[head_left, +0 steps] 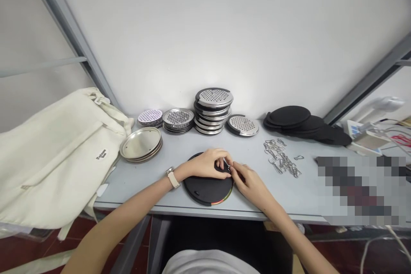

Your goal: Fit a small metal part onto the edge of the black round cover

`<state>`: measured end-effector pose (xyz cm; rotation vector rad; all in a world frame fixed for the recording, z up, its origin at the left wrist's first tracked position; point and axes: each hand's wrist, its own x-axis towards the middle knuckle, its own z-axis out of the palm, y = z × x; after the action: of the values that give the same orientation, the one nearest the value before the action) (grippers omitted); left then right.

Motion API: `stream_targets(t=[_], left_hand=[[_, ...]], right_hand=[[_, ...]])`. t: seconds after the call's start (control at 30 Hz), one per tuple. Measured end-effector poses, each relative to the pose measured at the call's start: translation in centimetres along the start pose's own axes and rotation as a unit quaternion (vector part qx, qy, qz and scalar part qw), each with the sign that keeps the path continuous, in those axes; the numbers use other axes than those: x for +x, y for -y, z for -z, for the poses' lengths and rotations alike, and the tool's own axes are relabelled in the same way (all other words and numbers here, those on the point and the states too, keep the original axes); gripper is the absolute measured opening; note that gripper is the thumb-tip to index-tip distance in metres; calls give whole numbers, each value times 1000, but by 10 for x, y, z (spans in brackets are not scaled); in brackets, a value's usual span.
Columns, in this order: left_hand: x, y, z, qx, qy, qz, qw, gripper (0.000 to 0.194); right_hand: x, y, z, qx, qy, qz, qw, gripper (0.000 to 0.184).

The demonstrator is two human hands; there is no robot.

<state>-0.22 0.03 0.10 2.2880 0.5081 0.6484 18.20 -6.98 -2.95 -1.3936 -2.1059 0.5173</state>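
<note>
On my feed, the left hand [208,163] holds a black disc [205,190] flat on the table [154,150], its fingers curled together over the top edge. The right hand [252,185] has its fingertips [232,170] pressed together, pinching a small metal ring [227,165] at the disc's edge, though the fit is too small for me to read. One disc is under the hands, more black discs [297,120] sit stacked by the wall, and loose rings [281,158] lie heaped nearby, beside stacked graters [213,111]
</note>
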Motion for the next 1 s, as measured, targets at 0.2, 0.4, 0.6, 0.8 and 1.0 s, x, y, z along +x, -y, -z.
stream_targets(t=[0.2, 0.4, 0.6, 0.8, 1.0], left_hand=[[0, -4, 1, 11, 14, 1, 1000, 23], [1, -6, 2, 32, 7, -17, 999, 23], [0, -8, 2, 37, 3, -7, 999, 26], [1, -10, 2, 33, 4, 19, 999, 27], [0, -11, 2, 37, 9, 6, 999, 27]], right_hand=[[0, 0, 1, 11, -3, -3, 1000, 29], [-1, 2, 2, 13, -7, -4, 1000, 30], [1, 4, -3, -16, -25, -20, 999, 29], [2, 1, -1, -8, -12, 3, 1000, 30], [-1, 0, 0, -5, -6, 20, 1000, 25]])
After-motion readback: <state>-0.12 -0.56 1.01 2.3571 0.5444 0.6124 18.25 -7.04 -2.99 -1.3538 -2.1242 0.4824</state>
